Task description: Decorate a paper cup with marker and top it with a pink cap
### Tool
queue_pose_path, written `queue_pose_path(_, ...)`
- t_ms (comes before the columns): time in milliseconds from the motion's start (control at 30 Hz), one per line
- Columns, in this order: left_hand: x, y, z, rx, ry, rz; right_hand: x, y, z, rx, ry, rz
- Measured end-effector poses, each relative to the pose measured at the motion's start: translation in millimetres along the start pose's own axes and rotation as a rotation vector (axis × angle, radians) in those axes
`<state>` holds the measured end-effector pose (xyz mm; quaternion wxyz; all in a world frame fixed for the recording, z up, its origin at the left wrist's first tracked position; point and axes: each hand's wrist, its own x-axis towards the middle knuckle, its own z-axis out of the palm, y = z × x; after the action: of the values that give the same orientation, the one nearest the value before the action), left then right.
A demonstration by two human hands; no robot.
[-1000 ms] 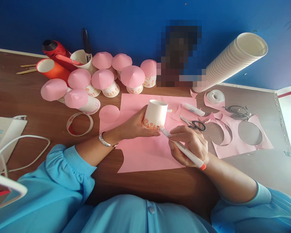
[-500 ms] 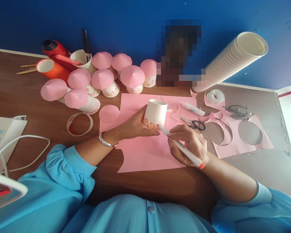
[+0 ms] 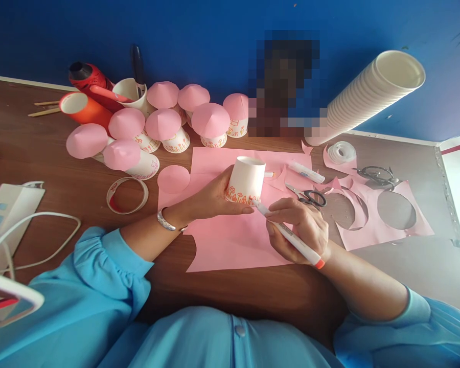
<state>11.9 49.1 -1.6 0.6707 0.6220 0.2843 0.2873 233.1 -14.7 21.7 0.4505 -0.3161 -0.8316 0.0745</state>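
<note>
My left hand (image 3: 218, 197) is closed around a white paper cup (image 3: 247, 176), held above the pink paper (image 3: 230, 240). Orange flowers and grass are drawn in a band round the lower end of the cup. Between the fingers of my right hand (image 3: 301, 227) is a white marker pen (image 3: 291, 236) with an orange end. Its tip meets the drawn band near the cup's lower right edge. Just beyond my right hand lie scissors (image 3: 310, 197) with dark handles, and a second white marker (image 3: 306, 171) rests on the paper.
Several decorated cups with pink cone roofs (image 3: 210, 120) stand at the back left. A tall stack of paper cups (image 3: 362, 97) leans against the blue wall. A tape roll (image 3: 341, 152) and cut pink scraps (image 3: 402, 209) lie right; a power strip (image 3: 9, 214) with a cable lies left.
The marker tip has shifted very slightly along the drawn band. Both hands keep their hold, and the cup stays in nearly the same place.
</note>
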Motion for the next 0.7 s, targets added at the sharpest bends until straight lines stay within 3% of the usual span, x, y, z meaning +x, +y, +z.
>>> queue_pose_path(700,-0.1,0.5,0.4,0.052,0.010,-0.024,-1.6,-0.5,-1.6,-0.014,-0.013,0.010)
